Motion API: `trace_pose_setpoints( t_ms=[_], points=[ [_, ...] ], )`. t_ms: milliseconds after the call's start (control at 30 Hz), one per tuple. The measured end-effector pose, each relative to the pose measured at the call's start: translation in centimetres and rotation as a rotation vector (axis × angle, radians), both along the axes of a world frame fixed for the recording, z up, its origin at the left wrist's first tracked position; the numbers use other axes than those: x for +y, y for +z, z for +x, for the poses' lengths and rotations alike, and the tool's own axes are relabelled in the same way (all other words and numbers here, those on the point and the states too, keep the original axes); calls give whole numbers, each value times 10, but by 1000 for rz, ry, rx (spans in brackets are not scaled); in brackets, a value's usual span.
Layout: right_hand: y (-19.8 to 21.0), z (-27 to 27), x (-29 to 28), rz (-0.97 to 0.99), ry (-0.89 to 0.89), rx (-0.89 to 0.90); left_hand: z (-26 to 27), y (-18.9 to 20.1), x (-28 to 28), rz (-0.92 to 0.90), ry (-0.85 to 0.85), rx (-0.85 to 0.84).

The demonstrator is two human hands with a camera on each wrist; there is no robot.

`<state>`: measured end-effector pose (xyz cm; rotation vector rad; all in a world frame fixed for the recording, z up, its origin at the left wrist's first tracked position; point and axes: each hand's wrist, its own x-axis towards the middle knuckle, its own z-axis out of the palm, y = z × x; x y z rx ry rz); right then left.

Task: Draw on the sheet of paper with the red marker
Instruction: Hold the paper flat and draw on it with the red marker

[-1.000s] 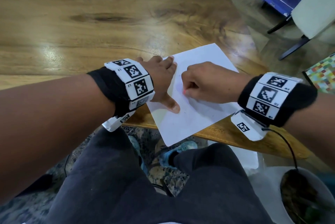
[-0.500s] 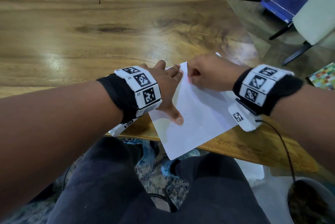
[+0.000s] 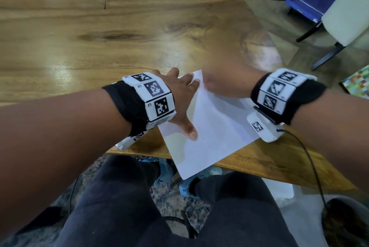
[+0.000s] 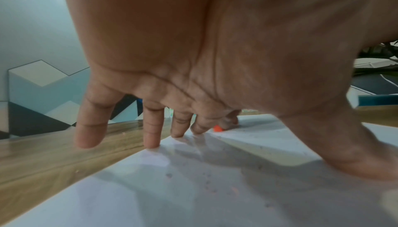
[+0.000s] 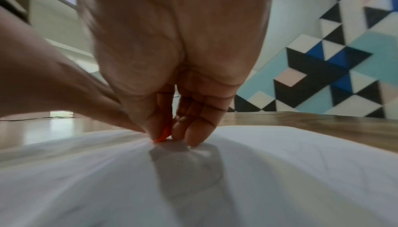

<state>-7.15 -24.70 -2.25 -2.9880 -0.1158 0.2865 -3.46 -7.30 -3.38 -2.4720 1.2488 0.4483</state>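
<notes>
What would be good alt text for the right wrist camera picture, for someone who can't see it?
Seen from under the wrist, the right hand pinches a red marker in its fingers, tip down on a white sheet of paper. The paper lies on a wooden table, with a geometric patterned wall behind.

looks like an office or lounge: long wooden table (image 3: 119,26), geometric-patterned wall (image 5: 336,70), upholstered chair (image 3: 347,16).

Left hand (image 3: 180,96) splayed flat; right hand (image 3: 225,78) pinching.
</notes>
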Motion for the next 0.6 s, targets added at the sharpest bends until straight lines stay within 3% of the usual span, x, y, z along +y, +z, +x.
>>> trace_pose_setpoints(
  t_ms=[100, 167, 433, 600],
  points=[
    [1, -28, 6, 2, 117, 109, 0, 0, -3, 5, -7, -1],
    [0, -28, 7, 0, 128, 86, 0, 0, -4, 11, -16, -8],
    [2, 22, -16, -49, -108, -15, -2, 6, -8, 81, -19, -16],
    [-2, -18, -1, 6, 43, 44, -2, 4, -6, 74, -18, -19]
  ],
)
